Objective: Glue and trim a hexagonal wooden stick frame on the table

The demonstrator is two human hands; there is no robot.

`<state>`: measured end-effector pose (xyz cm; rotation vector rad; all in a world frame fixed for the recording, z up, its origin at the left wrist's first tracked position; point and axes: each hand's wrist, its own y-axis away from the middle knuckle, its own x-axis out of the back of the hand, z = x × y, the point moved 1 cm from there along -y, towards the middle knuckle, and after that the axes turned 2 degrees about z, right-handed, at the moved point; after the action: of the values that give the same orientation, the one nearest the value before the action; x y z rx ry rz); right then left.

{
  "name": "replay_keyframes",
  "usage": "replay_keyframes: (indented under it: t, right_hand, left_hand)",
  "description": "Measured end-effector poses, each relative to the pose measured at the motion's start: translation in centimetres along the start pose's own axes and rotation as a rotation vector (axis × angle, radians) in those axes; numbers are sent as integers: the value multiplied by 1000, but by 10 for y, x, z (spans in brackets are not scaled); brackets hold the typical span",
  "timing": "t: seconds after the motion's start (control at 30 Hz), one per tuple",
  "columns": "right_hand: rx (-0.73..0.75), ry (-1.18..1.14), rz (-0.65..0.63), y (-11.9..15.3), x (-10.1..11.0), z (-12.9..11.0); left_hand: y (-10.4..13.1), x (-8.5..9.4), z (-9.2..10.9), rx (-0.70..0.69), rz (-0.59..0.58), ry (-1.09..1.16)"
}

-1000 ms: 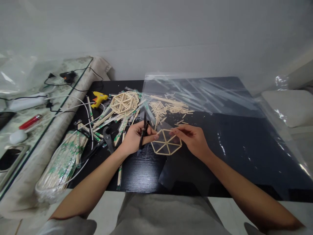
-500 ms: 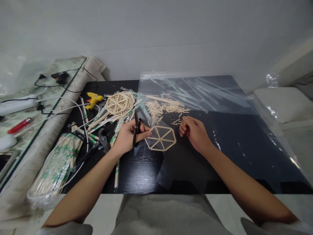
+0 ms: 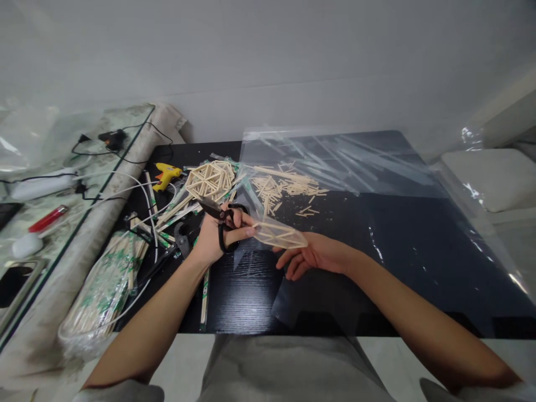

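My left hand [image 3: 212,241] is closed around black-handled scissors [image 3: 214,211], whose blades point up and left. Its thumb and finger also pinch the left edge of an octagonal frame of thin wooden sticks [image 3: 281,233], with spokes and what looks like clear film on it. The frame is tilted, so it shows nearly edge-on. Beneath its right end lies my right hand [image 3: 307,257], fingers apart and loosely bent, palm side up. The frame's right tip meets this hand near the thumb, which is partly hidden.
Behind the hands lie cut stick pieces [image 3: 288,184] and a stack of stick frames [image 3: 210,180]. A yellow glue gun [image 3: 166,175], pliers [image 3: 182,241] and bagged chopsticks [image 3: 104,282] are at left, crossed by a white cable. Clear plastic sheet [image 3: 377,234] covers the table's right side.
The frame has tipped from facing me to nearly edge-on. My right hand has moved left, turned palm up and reached under it. The scissors have swung, blades now toward the left.
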<state>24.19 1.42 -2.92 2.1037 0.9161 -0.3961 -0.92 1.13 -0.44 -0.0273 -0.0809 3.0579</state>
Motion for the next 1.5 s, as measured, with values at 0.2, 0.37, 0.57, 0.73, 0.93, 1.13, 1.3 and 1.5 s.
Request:
replay_keyframes:
  t: [0.2,0.37,0.57,0.73,0.93,1.13,1.3,1.5]
  right_hand:
    - [115,-145,19,-2,-1,1]
    - [280,-241,165,-2,6,-3]
    - [510,-189,380,-4,9,-4]
    - [590,-172,482,-4,10,-5]
    - [607,-225,470,-4,9,-4]
    - [613,-255,452,-3,7,-2]
    - [628,-248,481,-5,4,2]
    - [624,-271,470,-7,2,3]
  left_hand:
    - [0,3,-1,-96,-53,-82]
    - [-2,-2,2,-86,129,-178]
    - [-7,-2,2,-56,278,-211]
    - [-5,4,-3,44,142,-455]
    - [2,-2,1,-32,-36,-883]
    - [5,-8,2,-90,-115,-1030]
    - [8,-10,-2,-118,-144,-1127]
    - [12,-14,-4,-113,-144,-1189]
